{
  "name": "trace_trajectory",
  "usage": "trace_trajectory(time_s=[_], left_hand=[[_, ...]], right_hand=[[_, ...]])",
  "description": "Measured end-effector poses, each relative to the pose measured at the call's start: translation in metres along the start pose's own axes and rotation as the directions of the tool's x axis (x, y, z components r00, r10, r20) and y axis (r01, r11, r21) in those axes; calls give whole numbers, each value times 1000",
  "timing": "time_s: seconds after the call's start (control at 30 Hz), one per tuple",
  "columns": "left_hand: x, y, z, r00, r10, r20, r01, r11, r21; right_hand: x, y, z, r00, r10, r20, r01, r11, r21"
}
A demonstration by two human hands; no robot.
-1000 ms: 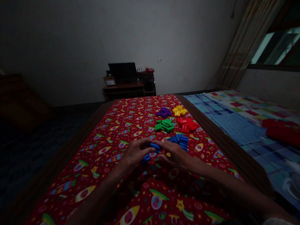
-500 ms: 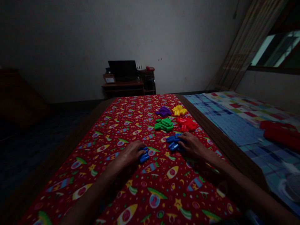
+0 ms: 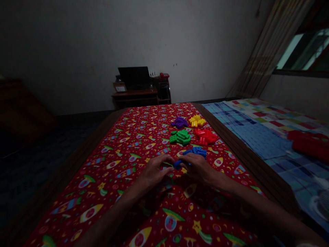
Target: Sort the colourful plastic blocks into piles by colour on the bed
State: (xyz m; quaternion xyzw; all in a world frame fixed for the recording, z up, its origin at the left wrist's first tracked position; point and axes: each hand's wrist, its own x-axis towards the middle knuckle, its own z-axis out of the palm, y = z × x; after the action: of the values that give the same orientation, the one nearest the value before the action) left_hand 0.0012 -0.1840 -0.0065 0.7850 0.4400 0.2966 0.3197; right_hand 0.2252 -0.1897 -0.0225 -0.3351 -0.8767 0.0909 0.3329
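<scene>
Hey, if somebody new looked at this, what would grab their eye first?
Probably the bright piles of pieces on the right half of the patterned red cloth: purple pile and yellow pile farthest, then green pile and red pile, with blue pile nearest. Next, the left hand and right hand meeting just below them, a small blue piece at the right fingertips.
</scene>
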Motion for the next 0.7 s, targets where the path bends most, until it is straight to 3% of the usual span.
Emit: trace_trajectory(time_s=[0.17,0.23,0.33,0.43,0.57,0.7], left_hand=[[-16,-25,-26,993,-72,98,39,952,304],[-23,-30,-31,979,-116,169,44,926,375],[-25,-29,-27,970,-154,186,71,919,388],[-16,-25,-21,972,-141,189,71,938,338],[-1,-16,-10,987,-134,85,120,981,153],[2,-1,10,986,-163,22,165,967,-197]], right_hand=[[-10,50,-23,970,165,-179,-199,961,-193],[-18,64,-28,958,211,-192,-252,943,-219],[-27,69,-30,962,229,-151,-254,951,-176],[-28,61,-32,955,233,-181,-255,961,-109],[-17,38,-35,945,222,-240,-234,972,-21],[-4,8,-23,999,11,-46,-9,999,42]])
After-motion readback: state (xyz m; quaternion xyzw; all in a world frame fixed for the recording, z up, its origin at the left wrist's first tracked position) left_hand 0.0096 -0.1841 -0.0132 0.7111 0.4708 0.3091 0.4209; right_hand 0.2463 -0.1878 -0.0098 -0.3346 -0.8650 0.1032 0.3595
